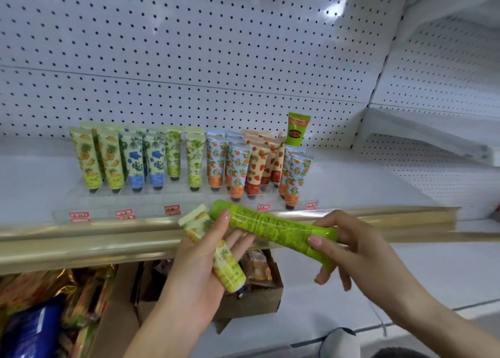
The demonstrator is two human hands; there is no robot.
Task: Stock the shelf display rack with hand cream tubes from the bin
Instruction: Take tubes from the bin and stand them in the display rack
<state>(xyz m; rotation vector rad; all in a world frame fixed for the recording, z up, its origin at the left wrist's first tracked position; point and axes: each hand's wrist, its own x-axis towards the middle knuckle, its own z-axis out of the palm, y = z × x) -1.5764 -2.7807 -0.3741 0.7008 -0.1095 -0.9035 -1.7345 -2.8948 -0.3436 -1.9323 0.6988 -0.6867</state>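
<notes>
Our left hand (201,265) grips a yellow tube (230,272); our right hand (354,249) pinches a green tube (270,226). The rack (102,203) stands beyond both hands.

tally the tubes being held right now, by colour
yellow pineapple-print tube: 1, in the left grip
bright green tube: 1, in the right grip
total: 2

Centre frame: bright green tube (273,230), darker green print. Beside it, cream-yellow tube (213,252), pineapple pattern. Rack tubes (194,160), left to right: yellow pineapple, blue floral, green fruit, orange fruit on pale blue, red strawberry. Pegboard (189,60) white, black dots. Shelf edge (81,238) gold.
</notes>
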